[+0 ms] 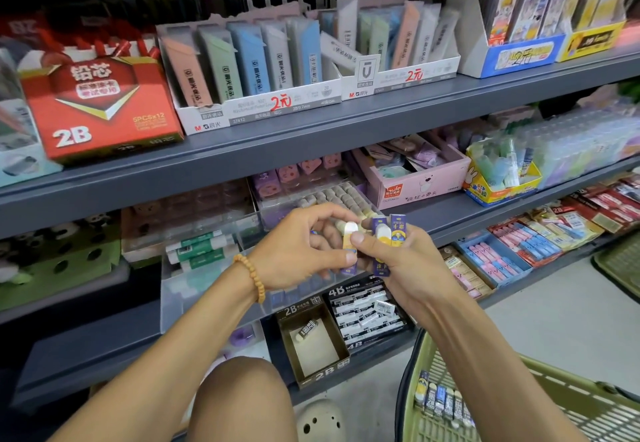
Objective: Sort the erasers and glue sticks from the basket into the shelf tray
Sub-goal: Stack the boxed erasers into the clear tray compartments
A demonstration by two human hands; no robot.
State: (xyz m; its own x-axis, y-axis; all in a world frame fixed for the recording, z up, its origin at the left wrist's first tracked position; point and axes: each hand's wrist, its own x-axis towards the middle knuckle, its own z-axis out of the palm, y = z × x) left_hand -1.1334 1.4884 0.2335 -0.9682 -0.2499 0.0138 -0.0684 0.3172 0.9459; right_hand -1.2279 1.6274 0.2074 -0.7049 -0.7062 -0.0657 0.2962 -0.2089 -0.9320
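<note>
On the top shelf at the far left stands a red 2B lead box (100,109), and beside it a white display carton (256,109) packed with pastel lead cases standing in a row. One shelf down, a clear shelf tray (207,289) holds green-and-white glue sticks (201,247) lying on their sides in its left part, with blurred blue-purple pieces in the part nearer the hands.

Over that tray the two hands meet. The left hand (298,254), a beaded bracelet (252,277) on its wrist, pinches one yellow-and-white eraser (349,237) between thumb and fingers — its grip is closed on that single piece. Touching it, the right hand (405,261) grips a small bunch of purple-sleeved erasers (389,240) held upright, the thumb pressed on the same yellow-and-white one.

Below the hands a brown 2B carton (315,344) holds a single wrapped eraser, and the black 4B carton (367,317) just beside it is packed with black-and-white ones. Farther right, a pink carton (422,185) holds loose packaged items, and a blue tray (491,261) holds rows of pink and blue erasers.

At the lower right the green basket (554,400) sits on the floor — a short row of sleeved erasers (443,400) rests along its near-left wall.
</note>
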